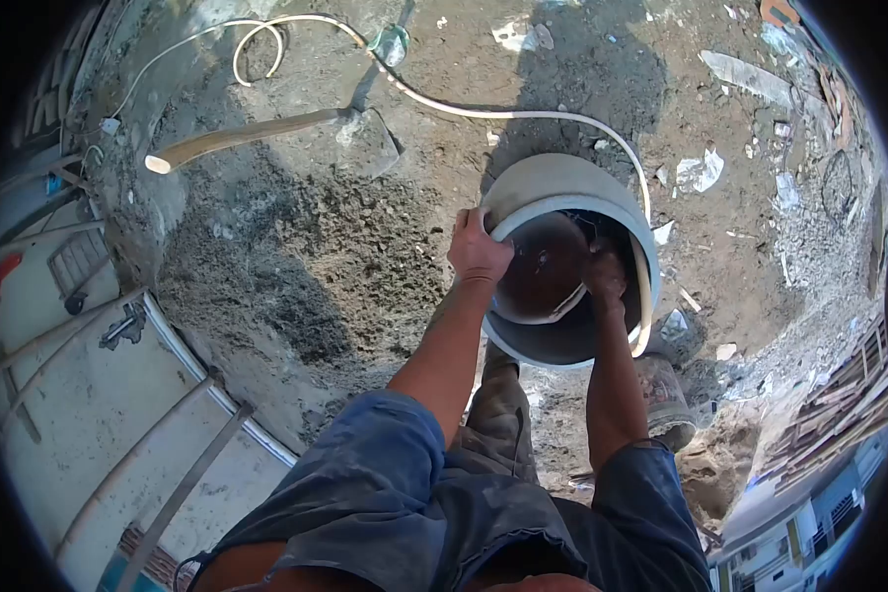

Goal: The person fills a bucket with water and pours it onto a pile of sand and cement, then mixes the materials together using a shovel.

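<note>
A large grey drum (pixel 553 183) stands in front of me, with its round mouth facing up toward me. My left hand (pixel 479 247) grips the left side of its rim, fingers over the outer wall. Inside the drum, in shadow, is a round container (pixel 538 266) with a dark brown inside and a pale edge. My right hand (pixel 605 273) reaches into the drum with curled fingers at this container's right edge; the shadow hides part of the grip. A pale hose (pixel 644 286) runs over the far rim and down along the drum's right inner side.
A hoe with a wooden handle (pixel 247 138) lies on the ground at upper left, beside a patch of dark wet mix (pixel 365 257). A dirty bucket (pixel 666 395) stands right of the drum. Wooden planks (pixel 834 424) are stacked at far right. A metal-edged pale surface (pixel 118 395) borders the left.
</note>
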Available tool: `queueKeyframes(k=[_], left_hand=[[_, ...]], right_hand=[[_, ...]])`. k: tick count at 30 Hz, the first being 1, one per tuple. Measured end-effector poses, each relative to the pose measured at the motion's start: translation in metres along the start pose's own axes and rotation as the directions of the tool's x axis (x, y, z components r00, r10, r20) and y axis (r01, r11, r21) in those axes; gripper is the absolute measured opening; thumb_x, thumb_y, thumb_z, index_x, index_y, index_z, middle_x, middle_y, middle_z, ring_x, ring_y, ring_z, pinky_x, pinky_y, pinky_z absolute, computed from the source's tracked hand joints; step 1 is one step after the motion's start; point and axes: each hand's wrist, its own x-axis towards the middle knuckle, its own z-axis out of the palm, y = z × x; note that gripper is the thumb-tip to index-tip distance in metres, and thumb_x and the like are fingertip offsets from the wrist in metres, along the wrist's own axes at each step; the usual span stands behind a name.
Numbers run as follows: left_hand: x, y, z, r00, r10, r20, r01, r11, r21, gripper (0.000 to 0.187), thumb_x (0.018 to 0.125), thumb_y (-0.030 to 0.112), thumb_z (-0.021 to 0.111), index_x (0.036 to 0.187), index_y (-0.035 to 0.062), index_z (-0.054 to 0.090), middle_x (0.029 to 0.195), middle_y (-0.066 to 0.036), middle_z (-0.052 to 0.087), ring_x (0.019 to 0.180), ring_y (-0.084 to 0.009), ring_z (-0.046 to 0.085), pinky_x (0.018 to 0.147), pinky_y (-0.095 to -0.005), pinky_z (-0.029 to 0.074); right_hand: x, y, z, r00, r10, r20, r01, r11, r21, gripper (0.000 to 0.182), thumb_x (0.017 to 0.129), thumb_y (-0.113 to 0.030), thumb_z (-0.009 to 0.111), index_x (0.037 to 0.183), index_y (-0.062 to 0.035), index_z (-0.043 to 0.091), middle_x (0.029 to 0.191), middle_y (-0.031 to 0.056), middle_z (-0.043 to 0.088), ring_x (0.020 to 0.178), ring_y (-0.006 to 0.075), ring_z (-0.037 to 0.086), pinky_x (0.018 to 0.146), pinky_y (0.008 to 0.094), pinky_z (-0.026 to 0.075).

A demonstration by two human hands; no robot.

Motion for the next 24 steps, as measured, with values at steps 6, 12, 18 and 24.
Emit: queueKeyframes(k=[6,12,18,24], left_hand=[[-0.002,0.007,0.003,0.998,0.008,0.067,-0.010,1.000,0.029,0.044,0.059,0.020,0.073,0.099,0.0116,0.056,0.100,-0.007,0.054,0.090,-0.0287,0.057,0.075,-0.0403,0.048],[0.000,0.004,0.002,0.999,0.042,-0.011,-0.042,0.999,0.012,0.043,0.059,0.022,0.074,0.097,0.0120,0.058,0.099,-0.006,0.055,0.089,-0.0268,0.058,0.075,-0.0386,0.048],[0.000,0.009,0.001,0.998,0.056,-0.021,-0.056,0.998,-0.007,0.032,0.061,0.015,0.070,0.091,0.0091,0.061,0.092,-0.008,0.057,0.085,-0.0262,0.058,0.074,-0.0374,0.048],[-0.001,0.004,0.003,0.995,0.097,-0.037,-0.098,0.995,-0.005,0.032,0.061,0.015,0.070,0.091,0.0086,0.060,0.090,-0.008,0.056,0.082,-0.0257,0.058,0.071,-0.0374,0.047]], right_hand=[[0.018,-0.018,-0.017,0.987,-0.058,0.147,0.076,0.990,-0.120,0.036,0.081,-0.027,0.055,0.115,-0.0161,0.048,0.113,0.0163,0.056,0.107,0.0338,0.053,0.089,0.0411,0.043],[-0.017,0.027,-0.001,0.989,-0.147,0.017,0.133,0.930,0.344,0.027,0.083,-0.025,0.055,0.105,-0.0105,0.049,0.098,0.0171,0.060,0.097,0.0344,0.057,0.080,0.0406,0.045],[-0.068,-0.005,0.009,0.973,-0.107,-0.205,0.149,0.967,0.205,0.031,0.085,-0.039,0.051,0.101,-0.0123,0.053,0.089,0.0189,0.061,0.083,0.0391,0.059,0.073,0.0466,0.047],[-0.051,-0.032,0.053,0.970,-0.119,-0.210,0.144,0.984,0.108,0.028,0.081,-0.020,0.051,0.109,-0.0162,0.054,0.091,0.0217,0.061,0.084,0.0369,0.061,0.073,0.0469,0.048]])
